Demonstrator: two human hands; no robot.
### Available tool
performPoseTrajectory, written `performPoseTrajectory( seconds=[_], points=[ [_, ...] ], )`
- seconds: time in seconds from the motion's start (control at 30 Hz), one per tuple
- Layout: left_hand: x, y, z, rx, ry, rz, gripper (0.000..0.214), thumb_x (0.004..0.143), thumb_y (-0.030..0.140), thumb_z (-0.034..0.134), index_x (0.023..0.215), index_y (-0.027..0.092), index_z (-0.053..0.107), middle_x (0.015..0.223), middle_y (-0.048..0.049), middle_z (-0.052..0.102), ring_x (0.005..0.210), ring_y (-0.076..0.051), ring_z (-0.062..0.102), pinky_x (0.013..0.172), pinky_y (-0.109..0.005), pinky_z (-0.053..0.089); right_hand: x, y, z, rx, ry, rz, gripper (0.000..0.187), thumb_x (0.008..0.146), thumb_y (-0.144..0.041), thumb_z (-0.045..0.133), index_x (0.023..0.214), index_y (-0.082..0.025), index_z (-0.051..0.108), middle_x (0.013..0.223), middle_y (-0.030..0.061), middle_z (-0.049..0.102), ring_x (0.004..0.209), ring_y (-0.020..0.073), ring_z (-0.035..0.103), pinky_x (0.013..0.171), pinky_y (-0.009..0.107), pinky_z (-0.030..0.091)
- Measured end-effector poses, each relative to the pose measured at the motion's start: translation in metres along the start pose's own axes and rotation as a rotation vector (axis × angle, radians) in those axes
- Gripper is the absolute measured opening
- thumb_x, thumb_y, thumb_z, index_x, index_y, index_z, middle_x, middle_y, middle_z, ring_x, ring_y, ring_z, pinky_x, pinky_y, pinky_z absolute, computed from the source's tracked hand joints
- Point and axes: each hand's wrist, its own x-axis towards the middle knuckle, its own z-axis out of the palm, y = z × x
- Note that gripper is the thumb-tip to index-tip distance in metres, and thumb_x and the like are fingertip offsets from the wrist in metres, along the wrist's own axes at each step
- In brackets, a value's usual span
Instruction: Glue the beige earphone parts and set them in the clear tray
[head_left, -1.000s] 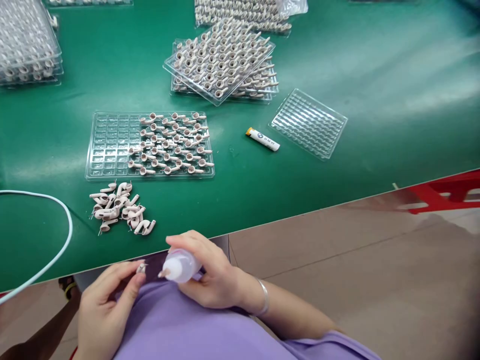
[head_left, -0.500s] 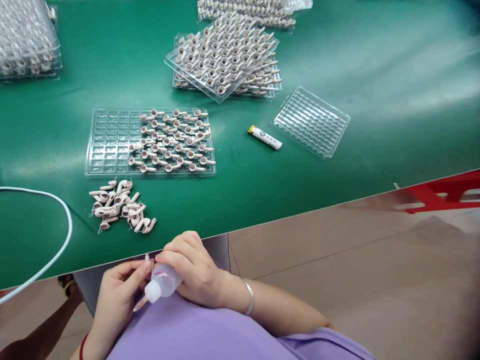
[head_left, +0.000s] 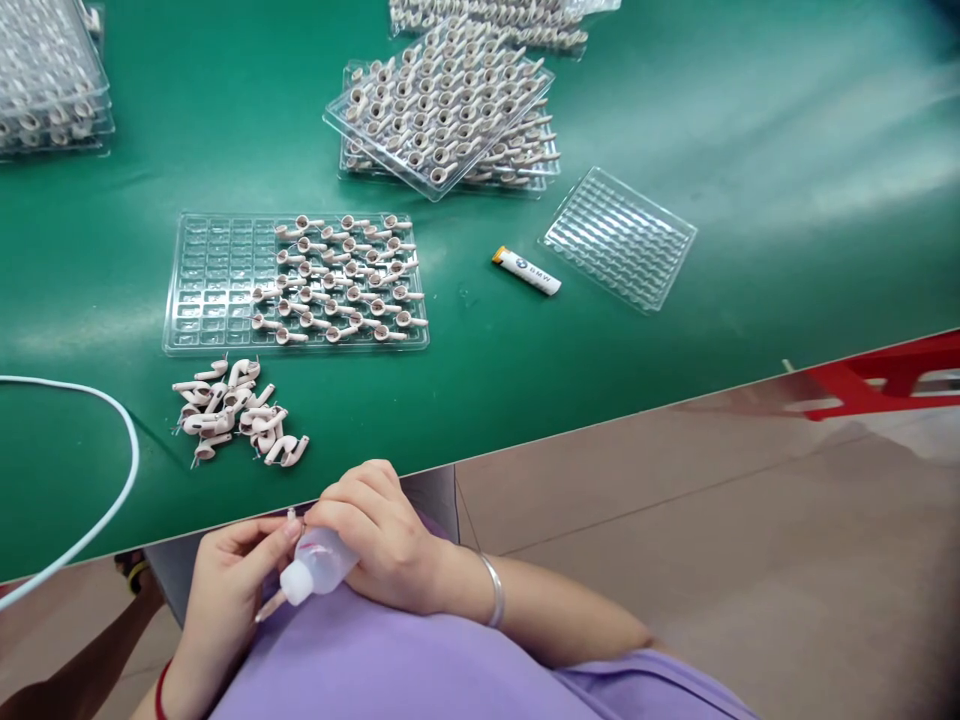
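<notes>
At the table's front edge, my right hand (head_left: 390,535) is wrapped round a small translucent squeeze bottle (head_left: 327,562) with a white cap, tipped down to the left. Close beside it, my left hand (head_left: 238,565) pinches a pale earbud housing (head_left: 292,514); only its small end shows above the thumb. The fingers of both hands nearly meet. Beyond them lies a loose pile of pale earbud housings (head_left: 238,415), some with thin wires. Behind the pile, a clear plastic tray (head_left: 201,285) holds rows of such housings on its right side.
Stacked filled trays (head_left: 442,110) stand at the back, with another stack (head_left: 52,85) far left. An orange-ended white lighter-like tube (head_left: 527,272) lies near a clear tray (head_left: 619,240). A white cable (head_left: 133,450) curves at left. A red stool-like object (head_left: 885,378) is at right.
The view has shifted slightly, moving the table items a little leftward. Both hands keep their grips, with the bottle's capped end slightly further left.
</notes>
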Motion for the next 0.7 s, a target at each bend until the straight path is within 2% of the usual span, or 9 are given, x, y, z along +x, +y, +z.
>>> performPoseTrajectory(
  seconds=[0.23, 0.5, 0.7],
  points=[
    [0.001, 0.008, 0.005, -0.049, 0.033, -0.056, 0.024, 0.050, 0.039, 0.084, 0.056, 0.017, 0.075, 0.050, -0.0032, 0.062, 0.046, -0.013, 0.051, 0.041, -0.021, 0.043, 0.004, -0.002, -0.001, -0.008, -0.029, 0.006, 0.009, 0.088, -0.013, 0.053, 0.092, -0.018, 0.059, 0.079, 0.0020, 0.068, 0.075, 0.0156, 0.056, 0.071, 0.034, 0.036],
    [0.001, 0.007, 0.006, -0.148, 0.060, -0.112, 0.025, 0.046, 0.036, 0.088, 0.061, 0.018, 0.078, 0.056, -0.0048, 0.069, 0.050, -0.013, 0.055, 0.045, -0.021, 0.045, 0.005, -0.002, 0.000, -0.006, -0.017, -0.001, 0.009, 0.086, -0.011, 0.053, 0.091, -0.016, 0.059, 0.078, 0.0021, 0.068, 0.074, 0.0157, 0.055, 0.071, 0.034, 0.036],
    [-0.002, 0.007, 0.014, -0.243, 0.104, -0.096, 0.026, 0.043, 0.034, 0.089, 0.062, 0.019, 0.079, 0.061, -0.0055, 0.072, 0.056, -0.015, 0.061, 0.052, -0.021, 0.050, 0.004, -0.002, -0.002, -0.011, -0.034, -0.004, 0.010, 0.088, -0.011, 0.052, 0.092, -0.016, 0.060, 0.080, 0.0031, 0.068, 0.076, 0.0161, 0.054, 0.072, 0.034, 0.037]
  ],
)
